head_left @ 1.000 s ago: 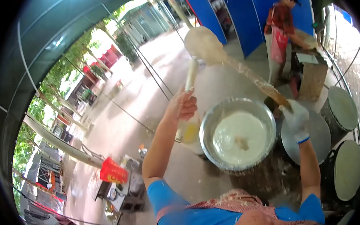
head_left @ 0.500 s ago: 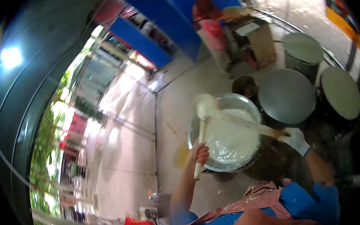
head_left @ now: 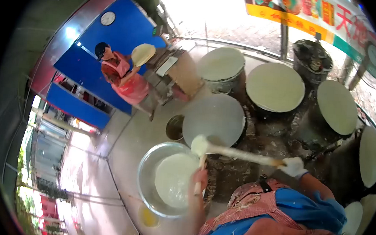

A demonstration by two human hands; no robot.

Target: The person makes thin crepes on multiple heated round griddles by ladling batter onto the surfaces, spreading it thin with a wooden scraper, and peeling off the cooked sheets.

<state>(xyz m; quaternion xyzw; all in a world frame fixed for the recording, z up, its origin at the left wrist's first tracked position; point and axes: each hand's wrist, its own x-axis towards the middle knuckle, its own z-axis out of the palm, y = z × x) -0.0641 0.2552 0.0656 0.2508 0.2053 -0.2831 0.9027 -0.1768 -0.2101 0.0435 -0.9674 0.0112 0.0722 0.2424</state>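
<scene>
Near the ladle [head_left: 239, 154] stand a bowl [head_left: 147, 175] and grey griddle [head_left: 214, 119].

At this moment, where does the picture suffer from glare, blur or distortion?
In the head view, daylight beside the banner is blown white; there, the left hand looks soft, perhaps from motion; the same view also looks bent near its dark, rounded border.

Left hand [head_left: 200, 177] curled into a grip, gloved right hand [head_left: 294, 167] clenched, both arms outstretched
</scene>
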